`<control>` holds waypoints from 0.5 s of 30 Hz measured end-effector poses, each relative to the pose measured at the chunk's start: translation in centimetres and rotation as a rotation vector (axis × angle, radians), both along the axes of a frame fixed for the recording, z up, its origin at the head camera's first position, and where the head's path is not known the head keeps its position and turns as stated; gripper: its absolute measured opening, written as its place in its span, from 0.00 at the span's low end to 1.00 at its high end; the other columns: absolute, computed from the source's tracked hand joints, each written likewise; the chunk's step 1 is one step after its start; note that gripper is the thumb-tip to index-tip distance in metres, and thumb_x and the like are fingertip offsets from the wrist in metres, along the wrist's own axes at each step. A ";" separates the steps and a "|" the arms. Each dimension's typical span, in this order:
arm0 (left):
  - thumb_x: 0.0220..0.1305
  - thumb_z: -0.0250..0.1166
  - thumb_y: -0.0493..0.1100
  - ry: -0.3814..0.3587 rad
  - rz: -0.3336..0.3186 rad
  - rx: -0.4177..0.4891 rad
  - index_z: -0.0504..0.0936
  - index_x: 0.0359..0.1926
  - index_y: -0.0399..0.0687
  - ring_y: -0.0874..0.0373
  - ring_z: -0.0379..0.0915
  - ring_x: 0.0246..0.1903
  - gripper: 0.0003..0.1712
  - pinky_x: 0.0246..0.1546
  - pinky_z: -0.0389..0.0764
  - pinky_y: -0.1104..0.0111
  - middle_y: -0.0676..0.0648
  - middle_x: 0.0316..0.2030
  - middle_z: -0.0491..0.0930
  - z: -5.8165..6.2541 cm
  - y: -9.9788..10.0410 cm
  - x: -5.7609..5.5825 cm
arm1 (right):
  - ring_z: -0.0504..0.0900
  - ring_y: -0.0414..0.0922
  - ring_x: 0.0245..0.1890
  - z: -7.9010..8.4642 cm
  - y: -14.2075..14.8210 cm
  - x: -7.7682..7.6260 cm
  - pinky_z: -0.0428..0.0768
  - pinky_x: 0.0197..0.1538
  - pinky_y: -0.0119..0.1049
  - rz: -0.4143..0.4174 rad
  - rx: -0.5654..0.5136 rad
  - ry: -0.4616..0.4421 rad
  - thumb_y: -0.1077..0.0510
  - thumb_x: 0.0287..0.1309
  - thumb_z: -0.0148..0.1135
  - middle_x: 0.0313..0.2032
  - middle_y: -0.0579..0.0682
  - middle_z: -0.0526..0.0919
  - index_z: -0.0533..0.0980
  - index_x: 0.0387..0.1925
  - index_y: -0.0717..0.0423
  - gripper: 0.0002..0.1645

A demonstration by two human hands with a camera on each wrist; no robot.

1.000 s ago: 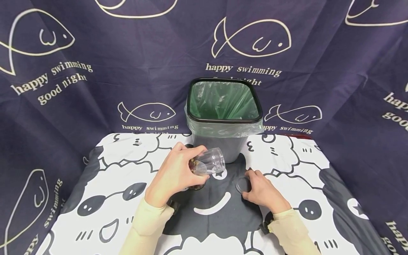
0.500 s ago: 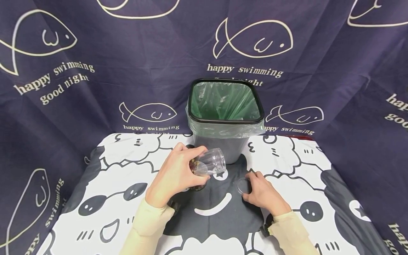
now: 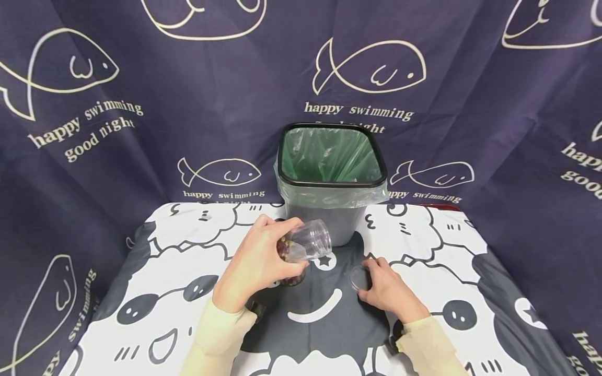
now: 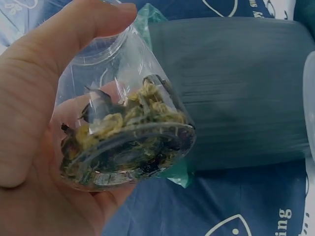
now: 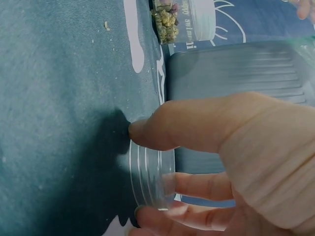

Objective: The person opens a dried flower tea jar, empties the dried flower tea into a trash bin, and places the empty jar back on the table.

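My left hand (image 3: 256,256) grips a clear plastic jar (image 4: 123,73), tilted in the head view with its open mouth toward the right. Dried yellow and dark flowers (image 4: 113,123) are gathered at its base. Partly hidden below that hand in the head view is a second jar (image 5: 184,19), which stands on the cloth with dried flowers inside and shows more fully in the right wrist view. My right hand (image 3: 388,287) pinches a clear round lid (image 5: 150,172) on edge between thumb and fingers, close over the cloth.
Just behind the hands stands a grey bin (image 3: 324,219) with a black rim (image 3: 331,184) and a green bag (image 3: 329,154) lining it. A patterned cloth (image 3: 188,324) covers the table. Small crumbs (image 5: 106,25) lie on it. A dark blue fish-print curtain (image 3: 226,104) surrounds the table.
The head view has tipped slightly upward, so the bin and table sit lower in it. Both hands keep their holds on the jar and the lid in nearly the same places.
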State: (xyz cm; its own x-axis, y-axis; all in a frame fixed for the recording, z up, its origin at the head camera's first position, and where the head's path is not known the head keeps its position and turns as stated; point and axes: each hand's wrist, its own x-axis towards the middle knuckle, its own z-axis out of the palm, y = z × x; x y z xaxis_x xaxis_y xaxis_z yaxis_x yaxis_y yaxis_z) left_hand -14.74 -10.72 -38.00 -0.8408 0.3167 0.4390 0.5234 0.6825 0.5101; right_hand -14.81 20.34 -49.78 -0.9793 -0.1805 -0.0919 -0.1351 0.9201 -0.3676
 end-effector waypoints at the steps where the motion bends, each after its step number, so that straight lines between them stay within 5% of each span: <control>1: 0.37 0.83 0.51 -0.014 0.007 0.005 0.84 0.54 0.67 0.62 0.64 0.37 0.36 0.33 0.75 0.69 0.57 0.33 0.77 0.1 -0.1 0.2 | 0.81 0.54 0.38 -0.1 0.0 0.0 0.81 0.46 0.55 0.003 -0.002 -0.003 0.53 0.44 0.79 0.49 0.59 0.76 0.76 0.58 0.60 0.38; 7: 0.37 0.83 0.50 -0.044 0.035 0.017 0.83 0.58 0.66 0.63 0.66 0.39 0.40 0.36 0.77 0.68 0.54 0.40 0.74 1.9 -0.4 0.8 | 0.81 0.52 0.38 -0.5 0.1 0.4 0.82 0.46 0.53 -0.005 0.001 -0.019 0.53 0.44 0.80 0.49 0.58 0.76 0.76 0.59 0.59 0.39; 15: 0.36 0.86 0.51 0.109 0.050 -0.048 0.76 0.56 0.51 0.55 0.71 0.40 0.43 0.39 0.77 0.62 0.49 0.43 0.78 6.8 -0.9 -0.3 | 0.81 0.53 0.38 0.2 0.2 0.4 0.82 0.46 0.54 -0.011 0.015 -0.001 0.52 0.43 0.80 0.50 0.59 0.76 0.75 0.60 0.61 0.42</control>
State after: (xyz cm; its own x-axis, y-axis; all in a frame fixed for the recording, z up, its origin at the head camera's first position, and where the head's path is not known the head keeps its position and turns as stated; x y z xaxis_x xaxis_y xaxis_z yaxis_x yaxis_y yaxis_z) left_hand -15.00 -11.66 -31.18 -0.8044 0.2987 0.5136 0.5387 0.7313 0.4184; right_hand -14.44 20.51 -49.62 -0.9811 -0.1684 -0.0955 -0.1247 0.9270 -0.3536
